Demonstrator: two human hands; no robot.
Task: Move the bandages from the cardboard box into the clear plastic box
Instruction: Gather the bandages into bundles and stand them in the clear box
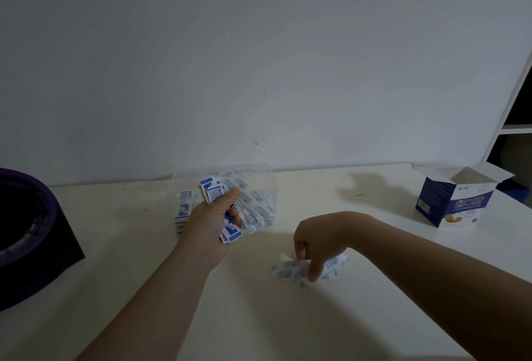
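The transfer is in mid-course. The left hand (213,222) grips a thick bundle of bandages (214,191), fingers curled round the wrappers, and holds it at the near wall of the clear plastic box (259,178), which stands at twelve o'clock on the table (288,326) against the wall. Several wrappers (183,205) lie inside the box at its nine o'clock end.

The right hand (316,239) reaches down at about four o'clock from the left, thumb and fingers pinching a few loose bandages (288,273) that lie flat on the table. Whether they are off the surface cannot be told.

The cardboard box (457,202) stands open and well apart at two o'clock from the right hand; its inside is not visible.

The next move probably calls for lifting the bundle over the rim and letting go inside, then carrying the strays across. Flat paper wrappers are hard to pick up and may slip.
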